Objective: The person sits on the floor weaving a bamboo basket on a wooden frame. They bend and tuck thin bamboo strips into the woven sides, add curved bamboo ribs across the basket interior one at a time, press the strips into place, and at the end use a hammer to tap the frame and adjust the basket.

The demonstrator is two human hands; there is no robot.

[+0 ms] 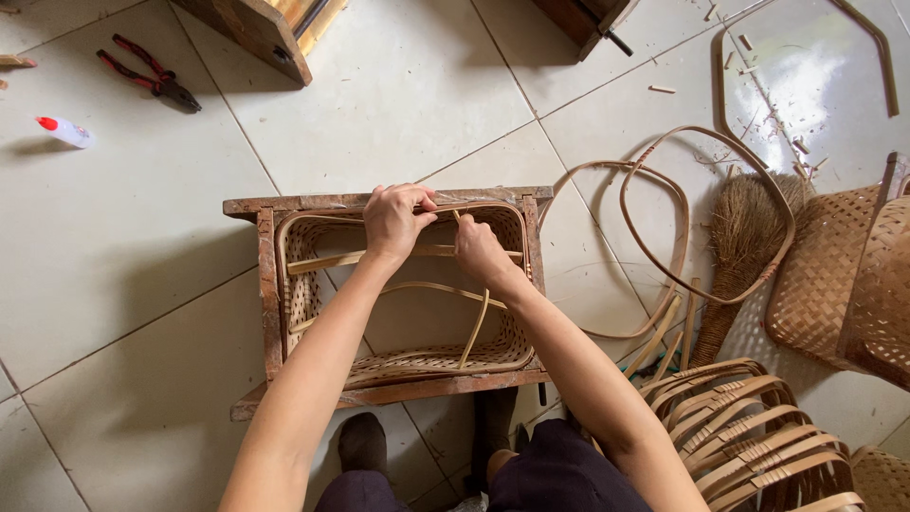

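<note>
Far left, we see red-handled pliers (152, 82) lying on the tiled floor (114, 246), and nearer us a small white bottle with a red cap (64, 131). Moving in, a worn wooden frame (268, 284) sits on the tiles with a woven bamboo basket (445, 358) fitted inside it. Our left hand (396, 220) is at the basket's far rim, fingers curled and pressed together over the rim strip, thumb reaching right. Just beside it our right hand (482, 251) pinches a thin bamboo strip (477, 327) that runs down across the basket's opening toward the near wall. Right of the frame, 2 bent cane hoops (664, 237) lie overlapping on the floor, with a small straw broom (744, 237) partly under them. Near the bottom right sits a stack of finished hoops (749, 427), and at the far right edge, woven baskets (844, 284).
</note>
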